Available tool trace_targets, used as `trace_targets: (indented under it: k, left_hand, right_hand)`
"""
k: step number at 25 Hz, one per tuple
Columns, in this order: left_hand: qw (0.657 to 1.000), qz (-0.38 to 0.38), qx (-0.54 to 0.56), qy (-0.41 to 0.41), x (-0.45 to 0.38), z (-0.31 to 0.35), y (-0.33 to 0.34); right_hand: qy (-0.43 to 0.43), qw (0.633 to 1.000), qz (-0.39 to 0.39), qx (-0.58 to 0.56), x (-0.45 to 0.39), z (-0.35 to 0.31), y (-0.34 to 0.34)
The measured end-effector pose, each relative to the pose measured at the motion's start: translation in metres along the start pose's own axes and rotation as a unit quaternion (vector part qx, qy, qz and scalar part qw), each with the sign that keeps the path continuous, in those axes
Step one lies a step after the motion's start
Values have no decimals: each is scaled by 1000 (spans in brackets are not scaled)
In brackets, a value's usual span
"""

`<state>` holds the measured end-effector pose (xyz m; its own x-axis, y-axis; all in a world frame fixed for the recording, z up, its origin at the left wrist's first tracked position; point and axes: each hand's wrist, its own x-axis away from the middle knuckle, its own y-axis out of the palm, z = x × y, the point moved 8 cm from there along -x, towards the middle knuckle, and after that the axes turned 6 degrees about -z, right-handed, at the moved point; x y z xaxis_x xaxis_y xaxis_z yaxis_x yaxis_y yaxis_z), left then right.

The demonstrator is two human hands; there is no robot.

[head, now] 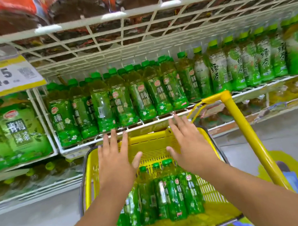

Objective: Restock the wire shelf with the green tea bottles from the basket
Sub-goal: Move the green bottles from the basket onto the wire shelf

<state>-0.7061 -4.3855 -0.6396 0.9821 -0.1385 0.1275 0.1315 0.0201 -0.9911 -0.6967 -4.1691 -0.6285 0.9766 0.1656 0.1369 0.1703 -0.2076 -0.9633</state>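
A yellow basket (88, 176) stands on the floor below the white wire shelf (146, 124). Several green tea bottles (173, 192) lie in it, caps pointing toward the shelf. The shelf holds a row of green tea bottles (119, 100) standing upright. My left hand (116, 156) and my right hand (188, 145) hover over the far half of the basket, palms down, fingers spread, holding nothing. Their fingertips reach about level with the shelf's front edge.
The basket's yellow handle (243, 127) rises at the right. A different green tea brand (252, 58) fills the shelf's right part. Large green bottles (17, 132) stand at left under a price sign (3, 76). Orange-labelled bottles (78, 5) sit on the shelf above.
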Motion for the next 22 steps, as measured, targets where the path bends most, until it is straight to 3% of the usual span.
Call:
trace_targets:
  k: [12,22]
  left_hand:
    - [994,-91,-7,-65,76,-39,115]
    - [980,-156,34,-116,98,-43,145]
  right_hand:
    - [30,993,-111,-3,42,11,98]
    - [86,980,-180,-10,59,36,138]
